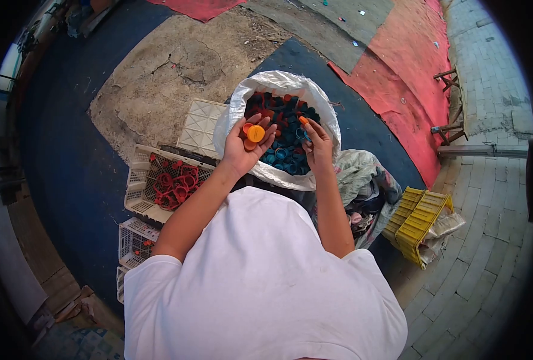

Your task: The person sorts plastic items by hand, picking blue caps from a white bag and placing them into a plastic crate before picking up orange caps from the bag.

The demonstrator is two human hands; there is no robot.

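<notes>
Over a white woven sack [324, 105] full of dark blue and red plastic caps [284, 153], both my hands are raised. My left hand [242, 151] lies palm up at the sack's left side, fingers curled around several orange plastic caps [256, 134]. At the right side of the sack, my right hand [319, 146] pinches a small orange cap [303, 120] between its fingertips. A blue ring-like cap [301, 133] shows right by those fingers.
A cream plastic crate [136, 189] with red plastic pieces [176, 187] stands left of my forearm, another crate [125, 240] below it. To the right are a cloth-filled sack [356, 165] and a yellow crate [411, 222]. A wooden stool [452, 129] stands farther right.
</notes>
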